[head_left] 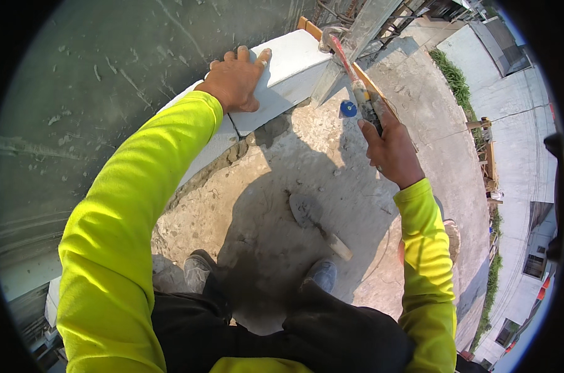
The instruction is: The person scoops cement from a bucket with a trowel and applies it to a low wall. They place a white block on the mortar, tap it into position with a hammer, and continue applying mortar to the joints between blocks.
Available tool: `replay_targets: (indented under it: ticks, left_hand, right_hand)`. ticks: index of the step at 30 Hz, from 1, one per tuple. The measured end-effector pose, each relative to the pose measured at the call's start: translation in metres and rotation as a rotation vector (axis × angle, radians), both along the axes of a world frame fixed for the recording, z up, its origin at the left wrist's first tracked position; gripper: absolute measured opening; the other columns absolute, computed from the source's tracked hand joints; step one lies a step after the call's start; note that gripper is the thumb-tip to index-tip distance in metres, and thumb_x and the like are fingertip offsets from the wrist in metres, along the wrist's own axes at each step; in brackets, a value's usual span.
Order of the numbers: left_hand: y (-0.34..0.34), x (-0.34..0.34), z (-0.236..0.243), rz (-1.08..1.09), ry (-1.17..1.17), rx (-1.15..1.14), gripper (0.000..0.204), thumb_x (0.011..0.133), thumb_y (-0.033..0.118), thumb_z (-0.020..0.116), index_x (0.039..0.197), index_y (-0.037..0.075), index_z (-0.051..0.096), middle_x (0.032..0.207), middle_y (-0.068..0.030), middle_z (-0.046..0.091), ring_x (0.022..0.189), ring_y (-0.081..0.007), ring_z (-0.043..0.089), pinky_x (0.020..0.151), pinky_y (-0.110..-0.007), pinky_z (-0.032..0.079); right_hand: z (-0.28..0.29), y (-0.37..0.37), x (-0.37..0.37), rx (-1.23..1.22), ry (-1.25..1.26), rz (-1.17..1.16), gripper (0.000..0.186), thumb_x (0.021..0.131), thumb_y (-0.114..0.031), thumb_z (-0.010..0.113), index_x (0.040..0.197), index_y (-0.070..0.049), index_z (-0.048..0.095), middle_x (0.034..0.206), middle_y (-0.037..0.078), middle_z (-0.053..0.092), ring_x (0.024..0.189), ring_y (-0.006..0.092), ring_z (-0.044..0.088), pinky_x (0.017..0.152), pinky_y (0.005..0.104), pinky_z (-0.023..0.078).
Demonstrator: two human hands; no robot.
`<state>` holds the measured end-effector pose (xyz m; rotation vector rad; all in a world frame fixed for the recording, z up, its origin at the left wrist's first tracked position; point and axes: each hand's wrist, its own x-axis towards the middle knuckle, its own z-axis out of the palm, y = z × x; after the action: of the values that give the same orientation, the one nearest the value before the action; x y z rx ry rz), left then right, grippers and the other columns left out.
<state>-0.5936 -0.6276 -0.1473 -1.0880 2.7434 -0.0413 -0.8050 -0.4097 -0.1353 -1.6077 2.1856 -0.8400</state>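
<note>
My left hand lies with fingers apart on the top of a white block along a dark grey wall; a second white block below it is partly covered by my arm. My right hand grips a hammer with a red and dark handle. The hammer's metal head is up beside a pale upright post, at the block's right end, near a wooden board. A small round blue object shows just left of the hammer's handle.
A trowel lies on the rough concrete floor between my boots and the blocks. Rebar is at the top beside the post. To the right are a grass strip, timber pieces and a pale road surface with buildings beyond.
</note>
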Motion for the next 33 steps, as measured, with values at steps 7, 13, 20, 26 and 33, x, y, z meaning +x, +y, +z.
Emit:
replay_targets:
  ticks: [7, 13, 20, 26, 33]
  left_hand:
    - [0.003, 0.000, 0.001, -0.006, 0.016, -0.009, 0.114, 0.066, 0.027, 0.087, 0.159, 0.019, 0.023, 0.150, -0.0285, 0.038, 0.132, -0.0445, 0.048, 0.111, -0.046, 0.043]
    - [-0.005, 0.004, -0.002, -0.034, 0.008, 0.008, 0.112, 0.068, 0.033, 0.086, 0.159, 0.019, 0.023, 0.151, -0.0259, 0.037, 0.135, -0.0428, 0.045, 0.115, -0.047, 0.039]
    - [-0.019, 0.027, -0.010, 0.019, 0.209, 0.180, 0.113, 0.064, 0.038, 0.086, 0.158, 0.022, 0.027, 0.158, -0.0210, 0.030, 0.143, -0.0401, 0.036, 0.118, -0.047, 0.036]
    - [-0.023, 0.031, -0.011, -0.017, 0.119, 0.179, 0.108, 0.071, 0.045, 0.080, 0.159, 0.018, 0.023, 0.161, -0.0210, 0.024, 0.146, -0.0389, 0.031, 0.118, -0.049, 0.033]
    - [-0.024, 0.051, -0.002, 0.135, 0.381, 0.338, 0.080, 0.089, 0.046, 0.061, 0.156, 0.015, 0.032, 0.153, -0.0197, 0.042, 0.139, -0.0345, 0.044, 0.117, -0.043, 0.036]
  right_hand:
    - [0.000, 0.003, -0.006, -0.008, -0.004, -0.010, 0.035, 0.096, -0.019, 0.063, 0.117, 0.009, 0.058, 0.082, 0.027, 0.064, 0.071, 0.0409, 0.063, 0.066, 0.0443, 0.050]
    - [-0.007, 0.001, -0.005, -0.164, 0.024, 0.027, 0.028, 0.095, -0.018, 0.065, 0.104, 0.008, 0.059, 0.073, 0.023, 0.061, 0.062, 0.0378, 0.060, 0.059, 0.0439, 0.047]
    - [-0.005, 0.005, -0.001, -0.151, -0.088, -0.021, 0.025, 0.095, -0.018, 0.066, 0.093, 0.005, 0.057, 0.065, 0.018, 0.056, 0.052, 0.0271, 0.048, 0.052, 0.0391, 0.041]
    - [-0.003, 0.000, -0.004, -0.104, -0.041, 0.004, 0.026, 0.095, -0.019, 0.067, 0.092, 0.005, 0.057, 0.067, 0.019, 0.056, 0.054, 0.0295, 0.049, 0.054, 0.0397, 0.042]
    - [-0.010, -0.009, 0.001, -0.185, -0.028, 0.047, 0.026, 0.095, -0.020, 0.066, 0.091, 0.005, 0.058, 0.069, 0.021, 0.058, 0.058, 0.0328, 0.053, 0.057, 0.0419, 0.044]
